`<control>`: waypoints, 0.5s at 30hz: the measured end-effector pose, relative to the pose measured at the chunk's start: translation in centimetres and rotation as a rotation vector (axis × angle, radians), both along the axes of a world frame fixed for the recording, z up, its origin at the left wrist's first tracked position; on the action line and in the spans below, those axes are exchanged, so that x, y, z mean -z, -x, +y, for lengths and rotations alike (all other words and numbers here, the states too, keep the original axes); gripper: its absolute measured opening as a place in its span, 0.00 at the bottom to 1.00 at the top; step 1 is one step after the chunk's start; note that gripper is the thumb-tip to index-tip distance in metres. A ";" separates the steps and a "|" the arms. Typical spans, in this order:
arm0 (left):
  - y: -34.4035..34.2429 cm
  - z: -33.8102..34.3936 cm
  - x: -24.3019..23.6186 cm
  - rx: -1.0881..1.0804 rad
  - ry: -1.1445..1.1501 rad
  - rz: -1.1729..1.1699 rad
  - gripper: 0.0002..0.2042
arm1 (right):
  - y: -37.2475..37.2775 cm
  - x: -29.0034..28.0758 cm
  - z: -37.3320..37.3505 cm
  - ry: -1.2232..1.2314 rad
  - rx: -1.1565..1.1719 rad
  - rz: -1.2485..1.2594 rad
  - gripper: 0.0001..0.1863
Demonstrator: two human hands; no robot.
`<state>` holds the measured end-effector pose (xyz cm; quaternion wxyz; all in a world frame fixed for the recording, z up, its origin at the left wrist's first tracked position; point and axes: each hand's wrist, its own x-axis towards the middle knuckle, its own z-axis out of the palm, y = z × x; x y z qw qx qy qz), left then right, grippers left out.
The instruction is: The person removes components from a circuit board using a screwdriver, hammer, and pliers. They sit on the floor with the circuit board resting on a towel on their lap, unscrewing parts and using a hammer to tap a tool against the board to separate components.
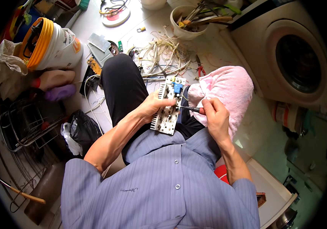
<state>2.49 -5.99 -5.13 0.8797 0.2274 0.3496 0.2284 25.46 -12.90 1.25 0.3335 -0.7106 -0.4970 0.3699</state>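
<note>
Working a screwdriver (196,110) at a circuit board (167,123), left of the pink towel (230,93), seems the step — my left hand (151,107) has its grip clamped on the board, my right hand (217,116) on the screwdriver; next, I'd judge, calls for a steady tip.
</note>
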 end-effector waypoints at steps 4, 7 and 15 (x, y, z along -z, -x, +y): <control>0.0 0.4 0.9 -0.093 0.242 -0.110 0.27 | 1.1 0.0 -0.8 -0.126 0.019 -0.015 0.13; -0.2 0.4 1.2 -0.127 0.283 -0.193 0.29 | 0.7 0.8 -0.5 -0.153 0.068 0.104 0.14; -0.1 0.2 2.0 -0.147 0.316 -0.098 0.29 | 2.4 0.1 0.6 -0.192 0.149 0.309 0.12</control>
